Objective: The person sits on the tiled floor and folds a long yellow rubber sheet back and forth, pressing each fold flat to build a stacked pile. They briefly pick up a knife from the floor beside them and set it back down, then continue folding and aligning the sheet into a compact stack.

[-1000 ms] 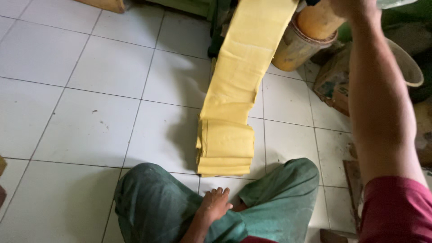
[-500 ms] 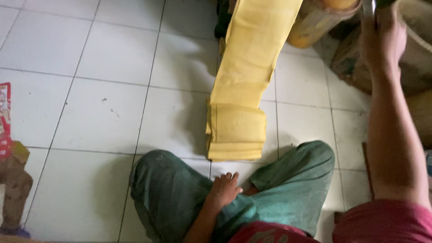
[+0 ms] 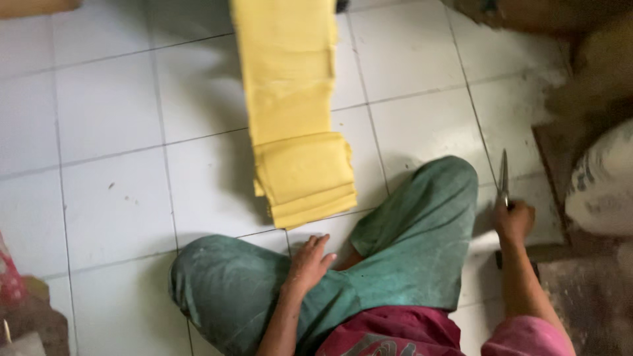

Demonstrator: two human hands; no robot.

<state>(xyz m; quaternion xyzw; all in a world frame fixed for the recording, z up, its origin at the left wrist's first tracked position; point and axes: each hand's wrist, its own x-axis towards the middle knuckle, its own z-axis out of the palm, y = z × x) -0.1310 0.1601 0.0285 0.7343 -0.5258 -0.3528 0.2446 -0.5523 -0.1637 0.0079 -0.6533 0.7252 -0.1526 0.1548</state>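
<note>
The person sits cross-legged on the white tiled floor (image 3: 112,138) in green trousers (image 3: 409,244). The right hand (image 3: 513,221), at 3 o'clock, is closed around the handle of a knife (image 3: 504,178) whose blade points up toward 12. The left hand (image 3: 308,262) lies flat with fingers loose on the left leg, holding nothing. Just beyond it, toward 12, a long yellow dough sheet (image 3: 287,72) runs down the floor and ends in a folded stack (image 3: 304,178) just beside the knees. A pale sack (image 3: 603,184) sits at 3 o'clock, near the knife.
</note>
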